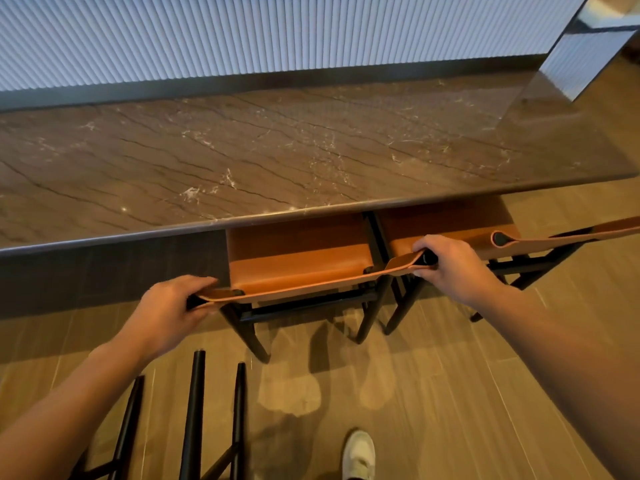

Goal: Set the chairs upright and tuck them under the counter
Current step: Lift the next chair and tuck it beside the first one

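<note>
An upright chair (298, 251) with a tan leather seat and black frame stands partly under the brown marble counter (263, 161). My left hand (169, 313) grips the left end of its leather backrest strap, and my right hand (450, 265) grips the right end at the black post. A second upright chair (460, 223) stands to its right, its seat partly under the counter. At the lower left, black legs of a third chair (194, 417) point up toward me; that chair is lying over, and its seat is out of view.
A ribbed white wall panel (277, 32) rises behind the counter, and a mirrored column (585, 53) stands at the top right. The floor is tan wood-look tile (433, 393). My white shoe (360, 455) is at the bottom edge.
</note>
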`<state>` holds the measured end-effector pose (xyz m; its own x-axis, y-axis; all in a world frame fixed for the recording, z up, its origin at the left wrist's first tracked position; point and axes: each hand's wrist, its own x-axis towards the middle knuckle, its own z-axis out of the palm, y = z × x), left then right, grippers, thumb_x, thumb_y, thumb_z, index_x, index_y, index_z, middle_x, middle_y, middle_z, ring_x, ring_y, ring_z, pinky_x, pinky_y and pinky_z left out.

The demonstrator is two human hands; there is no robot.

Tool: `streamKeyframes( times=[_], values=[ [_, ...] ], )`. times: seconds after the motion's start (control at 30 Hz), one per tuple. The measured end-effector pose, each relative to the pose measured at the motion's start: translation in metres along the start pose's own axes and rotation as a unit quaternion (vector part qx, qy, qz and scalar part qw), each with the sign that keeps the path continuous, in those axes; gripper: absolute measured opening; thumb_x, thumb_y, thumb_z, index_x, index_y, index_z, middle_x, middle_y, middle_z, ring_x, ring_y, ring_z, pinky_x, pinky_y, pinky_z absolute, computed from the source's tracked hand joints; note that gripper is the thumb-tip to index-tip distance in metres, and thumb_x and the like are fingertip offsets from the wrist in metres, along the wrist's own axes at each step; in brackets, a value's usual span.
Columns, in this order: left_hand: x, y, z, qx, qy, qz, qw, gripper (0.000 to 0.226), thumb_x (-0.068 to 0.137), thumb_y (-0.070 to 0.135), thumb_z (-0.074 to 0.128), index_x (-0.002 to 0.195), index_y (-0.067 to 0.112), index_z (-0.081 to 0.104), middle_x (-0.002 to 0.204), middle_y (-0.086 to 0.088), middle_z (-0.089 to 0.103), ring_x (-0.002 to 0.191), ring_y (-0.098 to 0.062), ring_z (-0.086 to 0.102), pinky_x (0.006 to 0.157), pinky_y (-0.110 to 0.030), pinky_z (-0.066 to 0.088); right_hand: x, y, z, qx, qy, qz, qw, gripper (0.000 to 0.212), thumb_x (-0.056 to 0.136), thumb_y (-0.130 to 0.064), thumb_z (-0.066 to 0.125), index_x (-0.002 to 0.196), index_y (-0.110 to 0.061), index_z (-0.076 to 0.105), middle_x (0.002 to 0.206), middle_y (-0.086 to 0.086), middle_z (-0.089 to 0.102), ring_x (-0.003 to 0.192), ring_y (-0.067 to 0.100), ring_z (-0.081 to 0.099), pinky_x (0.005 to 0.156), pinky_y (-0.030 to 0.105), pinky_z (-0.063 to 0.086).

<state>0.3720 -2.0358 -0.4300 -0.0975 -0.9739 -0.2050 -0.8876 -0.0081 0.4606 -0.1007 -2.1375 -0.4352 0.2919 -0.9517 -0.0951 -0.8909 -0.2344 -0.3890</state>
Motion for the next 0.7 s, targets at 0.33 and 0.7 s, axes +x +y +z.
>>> streamKeyframes(
  times=[0.33,0.7],
  values=[
    [0.004,0.0,-0.001,0.006,-0.026,-0.031,0.999,0.036,0.081,0.007,0.081,0.107,0.031,0.072,0.086,0.014,0.07,0.082,-0.002,0.069,0.073,-0.022,0.054,0.012,0.01,-0.009,-0.079,-0.057,-0.072,0.993,0.042,0.088,-0.025,0.08,0.127,-0.017,0.067,0.119,0.002,0.073,0.106,0.024,0.07,0.089,0.042,0.057],
    [0.011,0.004,-0.002,-0.027,-0.018,-0.047,0.998,0.037,0.085,0.008,0.077,0.106,0.038,0.067,0.093,0.015,0.07,0.087,-0.003,0.069,0.079,-0.025,0.057,0.012,0.012,-0.008,-0.076,-0.064,-0.068,0.993,0.04,0.09,-0.024,0.078,0.128,-0.016,0.068,0.12,0.002,0.074,0.109,0.02,0.069,0.093,0.035,0.055]
  ],
)
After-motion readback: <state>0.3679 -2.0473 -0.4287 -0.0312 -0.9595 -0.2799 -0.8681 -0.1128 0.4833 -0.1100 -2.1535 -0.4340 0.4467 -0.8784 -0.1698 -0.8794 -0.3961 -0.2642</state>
